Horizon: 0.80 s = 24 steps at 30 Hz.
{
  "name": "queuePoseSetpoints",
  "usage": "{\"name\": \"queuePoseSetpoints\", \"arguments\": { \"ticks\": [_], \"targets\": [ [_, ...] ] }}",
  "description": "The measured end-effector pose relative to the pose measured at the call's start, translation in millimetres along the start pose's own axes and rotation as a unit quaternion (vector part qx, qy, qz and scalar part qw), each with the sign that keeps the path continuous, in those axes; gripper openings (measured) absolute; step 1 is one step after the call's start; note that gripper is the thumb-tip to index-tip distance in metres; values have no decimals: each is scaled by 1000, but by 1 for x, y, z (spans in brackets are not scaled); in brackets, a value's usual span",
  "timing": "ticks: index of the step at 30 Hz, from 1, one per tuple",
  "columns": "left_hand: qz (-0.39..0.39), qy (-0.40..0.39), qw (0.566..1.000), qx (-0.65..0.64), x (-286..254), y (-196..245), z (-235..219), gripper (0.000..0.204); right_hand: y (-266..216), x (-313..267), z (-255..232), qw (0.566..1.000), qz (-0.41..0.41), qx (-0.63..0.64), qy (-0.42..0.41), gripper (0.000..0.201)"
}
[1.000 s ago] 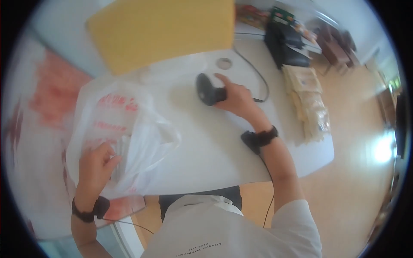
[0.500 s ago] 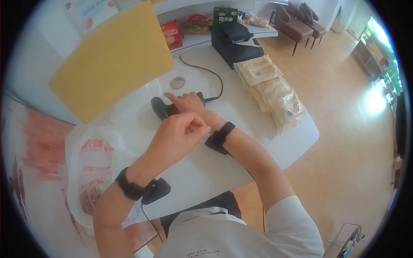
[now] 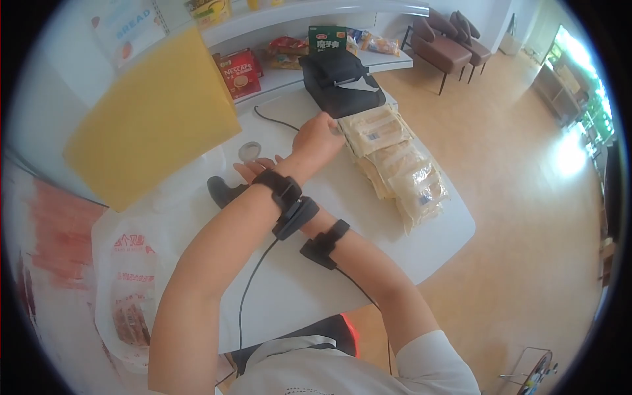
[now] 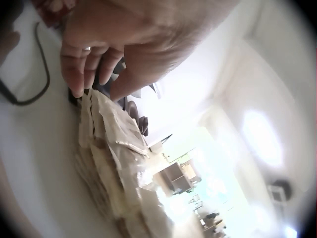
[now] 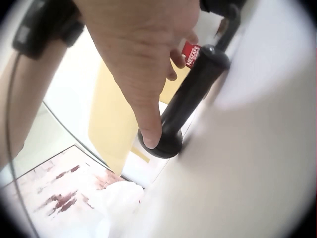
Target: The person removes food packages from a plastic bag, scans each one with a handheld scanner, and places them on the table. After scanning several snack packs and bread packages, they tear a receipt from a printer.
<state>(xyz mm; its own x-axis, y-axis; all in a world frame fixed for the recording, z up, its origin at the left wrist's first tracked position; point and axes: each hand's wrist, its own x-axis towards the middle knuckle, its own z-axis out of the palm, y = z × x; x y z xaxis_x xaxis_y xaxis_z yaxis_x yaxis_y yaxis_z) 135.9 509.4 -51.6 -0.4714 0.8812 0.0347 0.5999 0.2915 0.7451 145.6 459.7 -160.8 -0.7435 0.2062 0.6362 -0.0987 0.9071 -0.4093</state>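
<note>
In the head view my left hand (image 3: 319, 146) reaches across above my right arm to the near end of a pile of cream plastic packets (image 3: 392, 161). In the left wrist view its bent fingers and thumb stand apart, fingertips right at the edge of the top packet (image 4: 116, 124). My right hand (image 5: 143, 54) lies over a black barcode scanner (image 5: 190, 94) on the white table, thumb laid along it and other fingers loose beside the handle. In the head view my left forearm hides most of that hand; only the scanner's head (image 3: 225, 192) shows.
A white plastic bag (image 3: 128, 270) with red print lies at the left, packets inside. A yellow board (image 3: 151, 125) stands behind it. Beyond the packets sits a black printer (image 3: 342, 82); a shelf holds a red Nescafe box (image 3: 240, 74). A cable (image 3: 273, 120) crosses the table.
My left hand has left the bag and swung right across my right arm to the packet pile. My right hand has lowered the scanner to the table and loosened around it. The head view has turned right.
</note>
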Motion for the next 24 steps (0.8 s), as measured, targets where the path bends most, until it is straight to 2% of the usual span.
{"name": "queuePoseSetpoints", "arguments": {
  "ticks": [1, 3, 4, 5, 7, 8, 10, 14, 16, 17, 19, 20, 22, 23, 24],
  "targets": [
    [87, 44, 991, 97, 8, -2, 4, 33, 0, -5, -7, 1000, 1, 0, -2, 55],
    [118, 48, 985, 120, 20, 1, 10, 37, 0, -17, -42, 987, 4, 161, -1, 57],
    [147, 51, 977, 146, 24, 2, 14, 41, 1, -23, -54, 999, -32, 24, 25, 56],
    [146, 52, 977, 143, 29, 4, 17, 41, 0, -28, -62, 999, -33, 22, 23, 56],
    [174, 41, 961, 213, 38, 12, 24, 46, -2, -35, -77, 992, 97, 72, 20, 47],
    [174, 43, 962, 208, 39, 17, 28, 46, -2, -36, -82, 993, 97, 69, 16, 47],
    [158, 17, 956, 245, 43, 27, 36, 52, -1, -38, -91, 982, 154, 100, 44, 39],
    [173, 64, 949, 254, 43, 30, 41, 55, 16, -54, -81, 967, 189, 149, 89, 37],
    [153, 29, 957, 245, 48, 30, 39, 52, 22, -57, -78, 943, 262, 173, 111, 32],
    [151, 31, 957, 245, 51, 30, 36, 52, 24, -59, -80, 943, 260, 174, 109, 32],
    [71, -84, 988, 110, 55, 26, 30, 42, 25, -62, -86, 945, 269, 182, 26, 34],
    [67, -81, 988, 110, 54, 23, 27, 42, 27, -63, -84, 946, 267, 185, 23, 34],
    [57, -80, 993, -60, 48, 12, 15, 32, 32, -63, -76, 902, 303, 301, 64, 44],
    [51, -76, 994, -59, 38, 10, 2, 32, 22, -54, -86, 901, 301, 306, 59, 44],
    [9, -71, 988, -138, 25, 5, -12, 31, 10, -47, -99, 850, 320, 415, 43, 44]
  ]
}}
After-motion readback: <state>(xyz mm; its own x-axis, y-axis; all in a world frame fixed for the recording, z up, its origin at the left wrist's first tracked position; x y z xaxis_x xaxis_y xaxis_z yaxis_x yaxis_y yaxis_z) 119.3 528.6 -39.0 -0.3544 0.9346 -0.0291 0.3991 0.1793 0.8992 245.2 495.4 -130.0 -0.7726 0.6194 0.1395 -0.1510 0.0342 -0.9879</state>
